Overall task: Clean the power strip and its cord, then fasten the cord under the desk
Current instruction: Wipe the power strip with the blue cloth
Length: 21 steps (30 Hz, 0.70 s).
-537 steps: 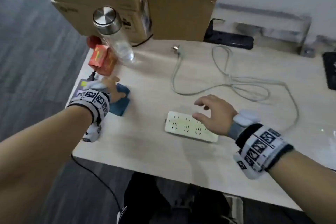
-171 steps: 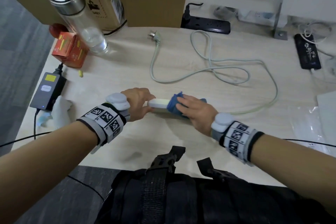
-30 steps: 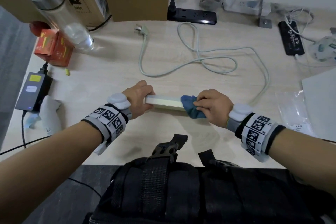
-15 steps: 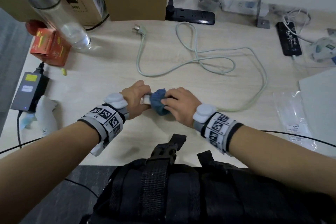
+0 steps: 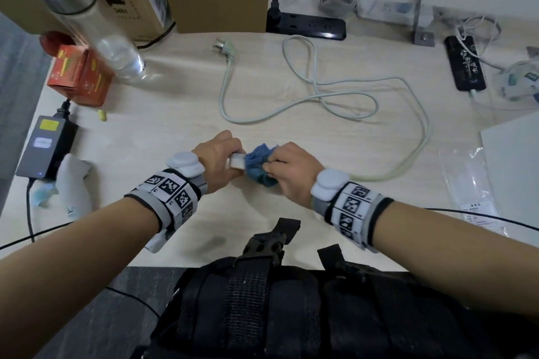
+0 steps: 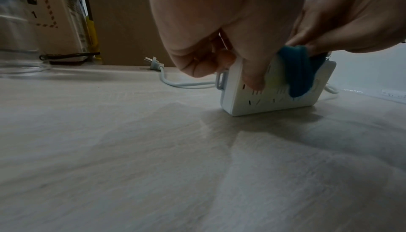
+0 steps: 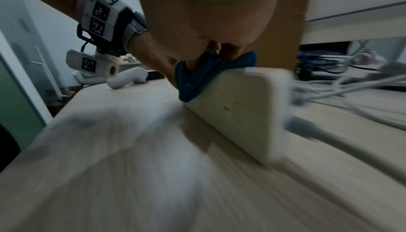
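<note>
- Head view: we are gripping the white power strip (image 5: pixel 236 161) near the desk's (image 5: pixel 180 114) near edge, our left hand (image 5: pixel 217 163) curling around its left end, our right hand (image 5: pixel 291 172) pinching a blue cloth (image 5: pixel 258 166) against it. Its cord (image 5: pixel 320 96) is looping far behind.
- Left wrist view: the strip is standing on edge, our fingers (image 6: pixel 252 72) pressing its socket face.
- Right wrist view: our fingers (image 7: pixel 228 50) are clamping the cloth over the top edge; blurred.
</note>
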Each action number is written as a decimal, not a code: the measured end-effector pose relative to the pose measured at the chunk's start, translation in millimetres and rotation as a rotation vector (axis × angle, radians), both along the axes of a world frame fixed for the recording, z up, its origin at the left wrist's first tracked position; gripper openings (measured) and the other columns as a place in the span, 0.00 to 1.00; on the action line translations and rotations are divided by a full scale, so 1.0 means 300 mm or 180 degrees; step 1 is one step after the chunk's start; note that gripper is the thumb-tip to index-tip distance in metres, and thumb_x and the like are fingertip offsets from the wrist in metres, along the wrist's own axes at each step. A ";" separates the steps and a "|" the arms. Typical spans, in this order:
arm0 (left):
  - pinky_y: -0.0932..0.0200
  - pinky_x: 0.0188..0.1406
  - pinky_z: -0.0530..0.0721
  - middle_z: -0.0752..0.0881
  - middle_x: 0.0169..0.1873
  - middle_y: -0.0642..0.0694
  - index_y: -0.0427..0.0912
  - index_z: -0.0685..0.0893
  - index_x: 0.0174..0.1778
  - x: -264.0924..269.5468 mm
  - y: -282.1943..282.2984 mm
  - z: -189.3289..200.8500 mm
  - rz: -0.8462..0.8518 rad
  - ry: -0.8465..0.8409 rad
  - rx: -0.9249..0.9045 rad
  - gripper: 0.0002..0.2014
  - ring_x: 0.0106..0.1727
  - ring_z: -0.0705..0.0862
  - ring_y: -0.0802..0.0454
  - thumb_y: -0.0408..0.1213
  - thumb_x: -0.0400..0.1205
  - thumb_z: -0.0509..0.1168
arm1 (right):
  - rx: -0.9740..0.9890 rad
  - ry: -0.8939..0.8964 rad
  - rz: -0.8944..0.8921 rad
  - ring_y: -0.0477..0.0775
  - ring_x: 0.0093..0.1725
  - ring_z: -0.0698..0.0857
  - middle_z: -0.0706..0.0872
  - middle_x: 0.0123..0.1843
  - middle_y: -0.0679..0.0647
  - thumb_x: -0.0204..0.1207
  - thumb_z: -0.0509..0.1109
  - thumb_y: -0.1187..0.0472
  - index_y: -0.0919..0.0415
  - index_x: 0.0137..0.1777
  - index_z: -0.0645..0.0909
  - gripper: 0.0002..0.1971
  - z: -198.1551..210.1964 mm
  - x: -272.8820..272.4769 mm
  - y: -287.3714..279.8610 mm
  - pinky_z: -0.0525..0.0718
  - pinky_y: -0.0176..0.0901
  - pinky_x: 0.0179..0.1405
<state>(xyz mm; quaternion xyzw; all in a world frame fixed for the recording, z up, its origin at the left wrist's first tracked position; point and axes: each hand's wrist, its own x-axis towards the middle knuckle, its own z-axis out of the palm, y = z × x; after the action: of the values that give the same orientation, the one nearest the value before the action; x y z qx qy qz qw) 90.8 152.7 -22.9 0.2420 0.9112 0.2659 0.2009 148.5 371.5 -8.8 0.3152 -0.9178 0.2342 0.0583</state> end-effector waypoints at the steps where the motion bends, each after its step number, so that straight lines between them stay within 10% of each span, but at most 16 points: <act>1: 0.55 0.32 0.71 0.71 0.40 0.55 0.51 0.76 0.41 -0.003 0.002 -0.001 0.0006 -0.0036 -0.0026 0.12 0.31 0.76 0.46 0.40 0.73 0.75 | 0.0021 -0.0027 0.0036 0.64 0.34 0.81 0.84 0.35 0.63 0.65 0.73 0.72 0.69 0.36 0.87 0.02 -0.002 -0.019 -0.051 0.83 0.51 0.35; 5: 0.48 0.32 0.77 0.69 0.38 0.53 0.53 0.69 0.36 -0.006 0.009 0.001 0.0052 -0.0146 -0.0215 0.14 0.30 0.76 0.42 0.36 0.74 0.69 | 0.0222 -0.0232 0.0143 0.61 0.31 0.79 0.81 0.32 0.60 0.50 0.81 0.76 0.66 0.31 0.85 0.11 0.010 -0.056 -0.163 0.81 0.46 0.31; 13: 0.52 0.35 0.77 0.71 0.41 0.58 0.54 0.77 0.44 0.003 -0.006 -0.003 0.0004 0.0000 -0.0064 0.13 0.33 0.78 0.49 0.44 0.72 0.75 | 0.0325 -0.0090 0.0026 0.62 0.35 0.81 0.84 0.36 0.61 0.72 0.66 0.67 0.67 0.39 0.88 0.09 0.057 0.049 0.200 0.79 0.46 0.37; 21: 0.55 0.35 0.75 0.71 0.42 0.58 0.58 0.73 0.42 0.011 0.005 0.020 0.0008 -0.0078 -0.0150 0.14 0.33 0.77 0.50 0.45 0.73 0.74 | 0.0387 -0.0049 0.0152 0.62 0.32 0.79 0.81 0.32 0.61 0.69 0.66 0.72 0.68 0.33 0.85 0.08 0.040 0.030 0.148 0.79 0.48 0.31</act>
<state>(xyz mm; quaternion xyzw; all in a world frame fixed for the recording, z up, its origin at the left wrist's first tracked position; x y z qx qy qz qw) 94.1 154.2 -17.0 0.2327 0.9150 0.2476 0.2174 157.5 416.0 3.3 0.3382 -0.9230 0.1817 0.0264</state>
